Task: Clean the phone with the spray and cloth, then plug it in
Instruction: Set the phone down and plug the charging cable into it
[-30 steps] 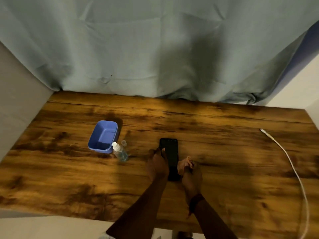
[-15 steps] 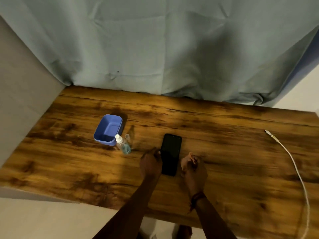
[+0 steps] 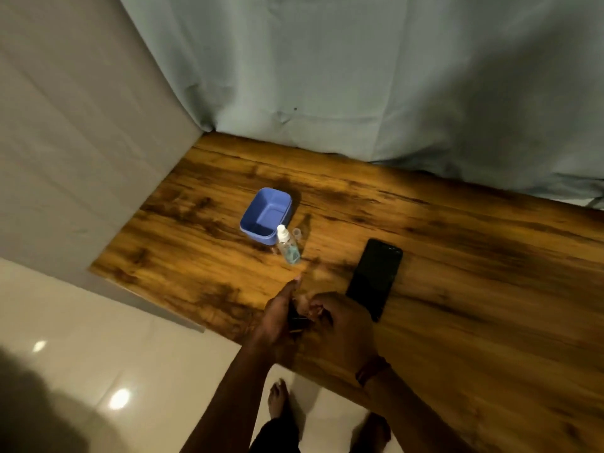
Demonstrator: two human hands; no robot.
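Note:
A black phone (image 3: 374, 277) lies flat, screen up, on the wooden table (image 3: 474, 289), and neither hand touches it. To its left stands a small clear spray bottle (image 3: 288, 246) with bluish liquid and a white top, its clear cap (image 3: 296, 233) beside it. My left hand (image 3: 277, 317) and my right hand (image 3: 344, 325) meet near the table's front edge, left of the phone's near end. Something small and dark (image 3: 295, 319) shows between them; what it is and which hand holds it is unclear. No cloth or cable is plainly visible.
A blue plastic tub (image 3: 265, 214) stands just behind the bottle. A grey-green curtain (image 3: 359, 76) hangs along the table's back edge and a pale wall (image 3: 81, 142) closes the left side. Tiled floor (image 3: 114, 371) and bare feet show below the front edge.
Both hands left the phone's sides and came together to its left near the front edge. The view swung left and down, and the white cable went out of frame.

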